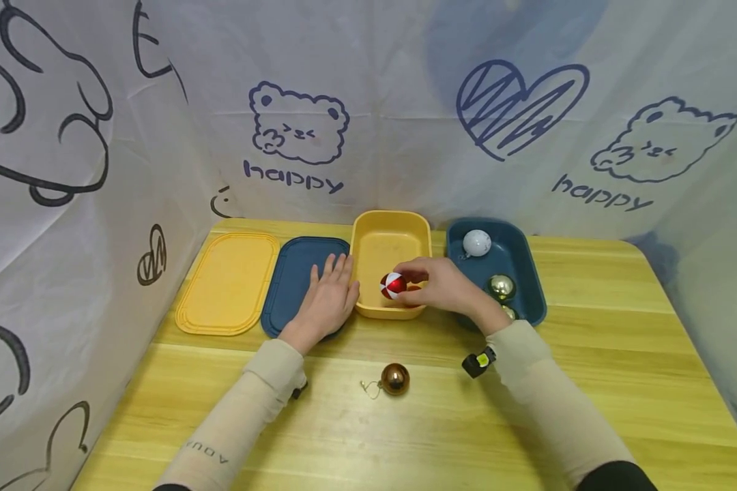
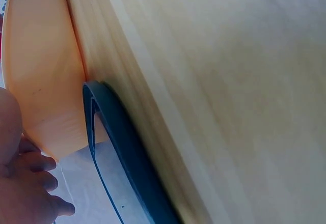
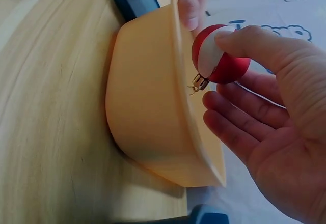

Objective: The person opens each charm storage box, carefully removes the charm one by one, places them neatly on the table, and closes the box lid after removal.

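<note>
Between thumb and fingers, my right hand (image 1: pixel 445 285) pinches a red-and-white Christmas ball (image 1: pixel 394 286) over the front part of the yellow box (image 1: pixel 389 247). Its metal cap shows in the right wrist view, pointing away from the palm. Something reddish, partly hidden, shows beneath this hand inside the box. My left hand (image 1: pixel 328 300) lies with fingers extended at the box's left side, above the dark blue lid (image 1: pixel 291 273); its fingertips are close to the box wall (image 2: pixel 46 71). A shiny brown ball (image 1: pixel 396 379) with a string loop sits on the table in front.
The dark blue box (image 1: pixel 531 279) on the right holds a white ball (image 1: pixel 477 243) and a gold ball (image 1: pixel 501 287), with another gold one partly behind the right wrist. A yellow lid (image 1: pixel 228 283) lies at far left. Fabric walls (image 1: pixel 399 136) enclose the wooden table (image 1: pixel 614 327).
</note>
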Demonstrator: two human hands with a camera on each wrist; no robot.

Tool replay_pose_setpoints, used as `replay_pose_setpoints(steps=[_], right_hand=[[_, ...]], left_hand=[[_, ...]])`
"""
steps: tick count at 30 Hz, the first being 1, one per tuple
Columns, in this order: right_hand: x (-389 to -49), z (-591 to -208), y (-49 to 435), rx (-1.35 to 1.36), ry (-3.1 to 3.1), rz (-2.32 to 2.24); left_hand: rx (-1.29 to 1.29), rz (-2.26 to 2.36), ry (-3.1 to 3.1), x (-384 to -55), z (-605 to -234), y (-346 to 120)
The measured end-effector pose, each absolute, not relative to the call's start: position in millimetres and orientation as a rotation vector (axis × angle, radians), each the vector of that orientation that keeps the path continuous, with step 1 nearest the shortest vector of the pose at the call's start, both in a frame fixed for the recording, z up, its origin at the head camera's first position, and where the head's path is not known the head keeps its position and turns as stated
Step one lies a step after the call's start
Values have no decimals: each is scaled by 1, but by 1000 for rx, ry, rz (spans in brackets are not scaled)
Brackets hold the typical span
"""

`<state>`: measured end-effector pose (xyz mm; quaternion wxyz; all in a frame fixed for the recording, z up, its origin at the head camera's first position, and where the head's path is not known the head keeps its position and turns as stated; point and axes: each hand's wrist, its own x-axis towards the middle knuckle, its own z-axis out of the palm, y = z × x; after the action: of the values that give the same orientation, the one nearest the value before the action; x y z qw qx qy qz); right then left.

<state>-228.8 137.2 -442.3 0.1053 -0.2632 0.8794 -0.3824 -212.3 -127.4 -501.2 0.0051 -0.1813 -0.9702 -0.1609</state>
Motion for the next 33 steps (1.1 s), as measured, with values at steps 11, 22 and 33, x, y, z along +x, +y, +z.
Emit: replay_pose_setpoints(steps=[11,22,33], right_hand=[[-200,-438,159,-791,2586,-1202],[-167,-442,181,-847,2662,-1106],[-141,-468,196,-903,2576,-1152]], left_hand=[[-572,-514,-3054,-212,-502,-128],[-569,-515,-3041,-211,-500,-128],[-566,-521,-3033,-210,-501,-126]])
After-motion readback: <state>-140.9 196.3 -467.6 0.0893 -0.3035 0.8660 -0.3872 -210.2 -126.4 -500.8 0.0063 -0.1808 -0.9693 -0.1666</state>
